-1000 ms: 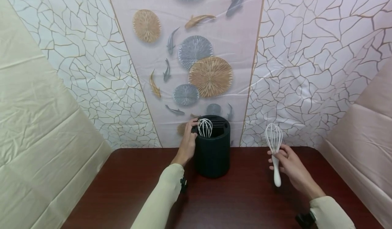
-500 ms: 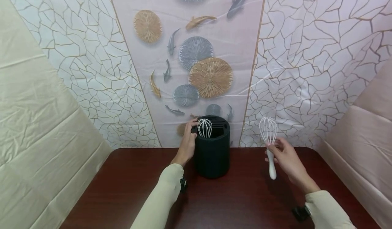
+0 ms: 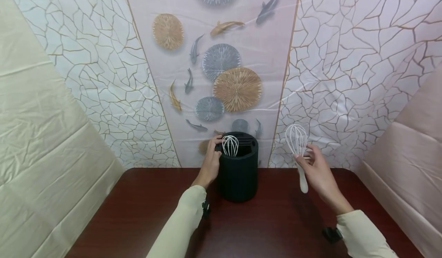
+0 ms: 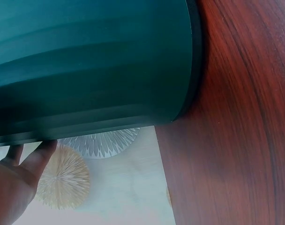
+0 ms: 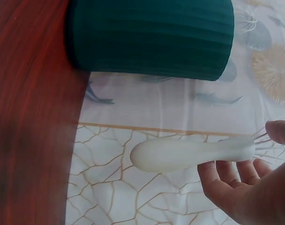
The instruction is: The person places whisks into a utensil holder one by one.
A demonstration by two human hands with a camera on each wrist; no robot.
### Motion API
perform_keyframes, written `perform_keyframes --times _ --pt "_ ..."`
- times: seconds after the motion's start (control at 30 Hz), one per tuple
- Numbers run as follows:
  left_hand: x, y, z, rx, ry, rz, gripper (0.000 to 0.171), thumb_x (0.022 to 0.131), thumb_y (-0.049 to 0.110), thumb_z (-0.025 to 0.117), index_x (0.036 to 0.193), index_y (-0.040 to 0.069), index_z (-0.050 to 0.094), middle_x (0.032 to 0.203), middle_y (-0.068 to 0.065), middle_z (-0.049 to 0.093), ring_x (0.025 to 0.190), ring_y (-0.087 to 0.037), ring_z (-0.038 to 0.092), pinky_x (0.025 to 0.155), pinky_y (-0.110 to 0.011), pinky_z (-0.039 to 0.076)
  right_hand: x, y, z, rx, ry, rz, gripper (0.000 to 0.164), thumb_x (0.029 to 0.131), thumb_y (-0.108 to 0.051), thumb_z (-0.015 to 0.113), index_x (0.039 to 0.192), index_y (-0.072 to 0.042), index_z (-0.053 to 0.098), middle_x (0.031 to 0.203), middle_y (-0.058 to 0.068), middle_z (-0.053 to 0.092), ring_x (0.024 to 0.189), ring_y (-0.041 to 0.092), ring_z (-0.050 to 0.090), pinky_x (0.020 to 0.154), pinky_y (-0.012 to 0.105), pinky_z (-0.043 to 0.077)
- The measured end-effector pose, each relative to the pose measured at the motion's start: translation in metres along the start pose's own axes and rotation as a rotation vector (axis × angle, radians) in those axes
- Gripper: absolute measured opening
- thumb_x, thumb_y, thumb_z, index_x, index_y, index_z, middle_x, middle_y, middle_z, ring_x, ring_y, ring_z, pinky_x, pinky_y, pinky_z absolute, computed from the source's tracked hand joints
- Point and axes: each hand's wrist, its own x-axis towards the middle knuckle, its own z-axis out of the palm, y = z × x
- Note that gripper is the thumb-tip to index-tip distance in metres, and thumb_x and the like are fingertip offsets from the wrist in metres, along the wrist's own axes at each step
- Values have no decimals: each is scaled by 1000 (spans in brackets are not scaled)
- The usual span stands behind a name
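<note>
A dark green ribbed utensil holder (image 3: 239,179) stands upright on the table. From its left compartment sticks the white wire head of a whisk (image 3: 230,146), the rest hidden inside. My left hand (image 3: 210,162) holds the holder at its left side, fingertips at the rim; in the left wrist view its fingers (image 4: 37,157) meet the holder's wall. To the right, my right hand (image 3: 315,170) pinches a second white whisk (image 3: 302,177) where handle meets wires, head up and handle down, raised above the table. The right wrist view shows its smooth handle (image 5: 180,153).
The dark red wooden table (image 3: 148,212) has rounded far corners. Behind it hangs a patterned cloth (image 3: 331,78) with fish and round motifs. Beige cloth walls (image 3: 48,135) slope in on both sides.
My right hand has moved left and upward with the whisk, closer to the holder. The left hand keeps its place at the holder.
</note>
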Motion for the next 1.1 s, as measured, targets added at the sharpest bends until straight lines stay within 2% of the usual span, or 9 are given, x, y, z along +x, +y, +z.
perform_keyframes --times 0.2,0.33,0.6,0.8,1.1 --pt "-3 0 1 11 1 -8 48 99 13 29 143 5 46 164 -6 35 155 -26 28 121 -56 28 2 -12 2 -20 15 -52 57 110 -24 56 158 1 40 130 33 64 112 44 66 79 27 54" --pt "-2 1 2 7 8 0 48 98 13 30 143 5 47 163 -7 36 154 -27 30 121 -56 28 5 -19 2 -16 19 -37 60 109 -29 57 159 -2 37 134 33 62 116 43 65 83 30 52" --pt "-1 3 0 10 19 15 48 97 13 31 142 5 48 162 -9 37 152 -28 32 120 -56 29 15 -34 3 47 38 -61 61 108 -28 58 160 -5 36 130 31 62 104 31 65 71 29 58" --pt "0 3 0 23 26 5 48 97 13 30 141 5 48 161 -9 38 152 -27 33 121 -54 28 17 -49 6 74 53 -73 62 108 -29 59 161 -6 36 129 30 62 112 40 65 76 24 56" --pt "0 1 1 25 24 2 47 98 12 30 141 5 48 162 -8 38 153 -27 32 121 -53 30 21 -66 11 119 53 -113 60 107 -32 61 156 -4 40 127 27 62 111 39 65 77 26 60"
